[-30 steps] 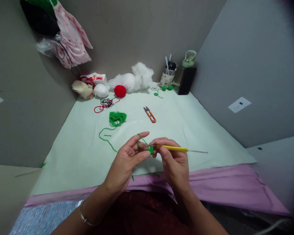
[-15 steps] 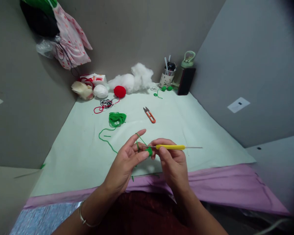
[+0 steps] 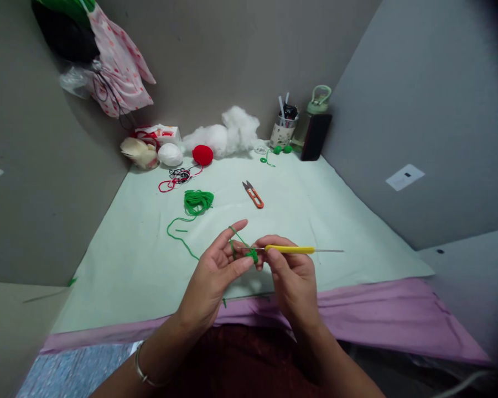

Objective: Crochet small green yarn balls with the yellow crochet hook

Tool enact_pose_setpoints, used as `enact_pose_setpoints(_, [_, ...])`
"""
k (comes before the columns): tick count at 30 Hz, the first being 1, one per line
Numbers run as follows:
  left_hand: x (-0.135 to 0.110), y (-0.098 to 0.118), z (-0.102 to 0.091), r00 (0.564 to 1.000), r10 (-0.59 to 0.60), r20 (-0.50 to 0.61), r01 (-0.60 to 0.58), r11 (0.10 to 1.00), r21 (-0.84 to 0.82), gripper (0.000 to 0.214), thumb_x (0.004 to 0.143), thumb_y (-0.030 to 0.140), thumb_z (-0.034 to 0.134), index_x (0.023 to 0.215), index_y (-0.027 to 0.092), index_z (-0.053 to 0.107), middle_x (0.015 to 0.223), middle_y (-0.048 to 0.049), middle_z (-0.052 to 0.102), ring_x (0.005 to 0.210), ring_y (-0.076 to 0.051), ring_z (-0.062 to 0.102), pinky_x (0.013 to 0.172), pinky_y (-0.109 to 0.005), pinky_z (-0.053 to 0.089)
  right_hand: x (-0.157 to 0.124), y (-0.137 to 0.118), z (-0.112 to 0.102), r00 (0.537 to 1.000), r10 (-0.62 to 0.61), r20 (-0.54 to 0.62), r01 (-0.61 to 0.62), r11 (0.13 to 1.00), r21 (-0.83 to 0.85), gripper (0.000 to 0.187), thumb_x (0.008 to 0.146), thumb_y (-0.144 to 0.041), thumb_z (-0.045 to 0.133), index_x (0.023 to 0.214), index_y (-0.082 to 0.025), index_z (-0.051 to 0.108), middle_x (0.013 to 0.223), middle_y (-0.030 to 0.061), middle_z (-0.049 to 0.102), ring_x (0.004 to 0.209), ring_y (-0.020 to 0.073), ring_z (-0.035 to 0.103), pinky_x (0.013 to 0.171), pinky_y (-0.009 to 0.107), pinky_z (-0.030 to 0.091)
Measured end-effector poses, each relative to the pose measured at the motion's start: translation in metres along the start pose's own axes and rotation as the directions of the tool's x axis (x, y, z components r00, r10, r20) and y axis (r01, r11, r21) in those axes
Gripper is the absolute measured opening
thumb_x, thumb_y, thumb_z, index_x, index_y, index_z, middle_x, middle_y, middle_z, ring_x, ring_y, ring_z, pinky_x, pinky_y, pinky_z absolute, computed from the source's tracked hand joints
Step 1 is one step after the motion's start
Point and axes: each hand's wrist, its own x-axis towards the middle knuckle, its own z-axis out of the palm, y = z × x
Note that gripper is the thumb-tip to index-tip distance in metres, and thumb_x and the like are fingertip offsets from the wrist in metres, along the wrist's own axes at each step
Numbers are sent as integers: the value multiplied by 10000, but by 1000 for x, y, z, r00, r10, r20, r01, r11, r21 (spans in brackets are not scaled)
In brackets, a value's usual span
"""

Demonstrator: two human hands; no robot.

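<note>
My left hand [image 3: 214, 272] pinches a small green crochet piece [image 3: 253, 255] between thumb and middle fingers, its index finger raised with the green strand looped over it. My right hand [image 3: 291, 273] grips a yellow-handled crochet hook [image 3: 289, 249], whose metal tip points left into the green piece. The green yarn strand [image 3: 180, 236] trails from my left hand back across the pale green table cover [image 3: 323, 221] to a loose green yarn bundle [image 3: 198, 201].
Orange thread snips [image 3: 254, 194] lie beyond my hands. At the back stand a red yarn ball [image 3: 202, 155], white yarn ball [image 3: 170, 155], white stuffing [image 3: 228, 134], a cup of tools [image 3: 285, 127], a green bottle [image 3: 315, 119]. A pink cloth [image 3: 390, 318] covers the near edge.
Both hands and the hook have shifted slightly up and left since a second ago; the hook lies more level. Little differs from half a second ago.
</note>
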Motion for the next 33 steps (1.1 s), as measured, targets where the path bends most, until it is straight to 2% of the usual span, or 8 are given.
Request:
enact_pose_setpoints(9, [0,-2,2,999,4,-46,-3,1000,15,625,824,238,869,1415,239,667,933,-14,700,855,-141,619,819,-272,486,1,-4,1,1000,-6,15,5,999,37,111,947,-354,774,977,-268,836,879,3,729,711,118,634,678,256,515])
enact_pose_setpoints(14, [0,-1,3,1000,-8,-28,9,999,31,669,844,220,849,1469,204,611,925,-24,715,800,-129,604,695,-241,464,1,-3,2,999,51,-3,-51,995,82,126,949,-370,770,1004,-277,834,748,-13,709,667,117,638,683,258,522])
enact_pose_setpoints(17, [1,0,3,1000,2,-24,-1,1000,26,692,833,191,850,1477,202,594,911,-13,710,781,-124,616,697,-242,477,1,-1,1,999,54,-5,-53,994,91,118,951,-362,767,1002,-279,832,742,-15,695,668,121,632,689,266,535])
enact_pose_setpoints(21, [1,-1,3,999,-7,-39,7,1000,10,666,821,179,858,1444,207,623,862,15,672,734,-108,605,709,-247,496,1,0,1,1000,9,-10,-9,999,47,103,945,-347,768,990,-278,830,854,0,707,703,124,636,671,263,539])
enact_pose_setpoints(26, [0,-3,2,998,-19,-56,19,1000,2,623,821,184,869,1406,233,659,884,25,663,737,-95,594,721,-242,496,2,-3,2,1000,7,-29,-8,1000,-29,97,839,-293,866,924,-268,826,869,-4,709,694,128,635,644,260,548])
enact_pose_setpoints(29, [-1,-4,1,997,-10,-70,10,1000,-2,636,806,204,887,1400,229,662,878,24,661,745,-101,586,735,-248,495,2,-2,0,999,24,-29,-25,999,-39,81,886,-304,828,958,-269,826,817,-9,705,683,130,641,664,268,552])
enact_pose_setpoints(33, [0,-4,0,997,16,-79,-15,1000,16,609,823,199,872,1396,237,669,900,17,663,832,-116,607,807,-245,498,1,-1,-3,1000,-13,23,14,1000,-22,110,954,-342,758,1004,-269,824,839,0,706,722,137,658,706,278,556])
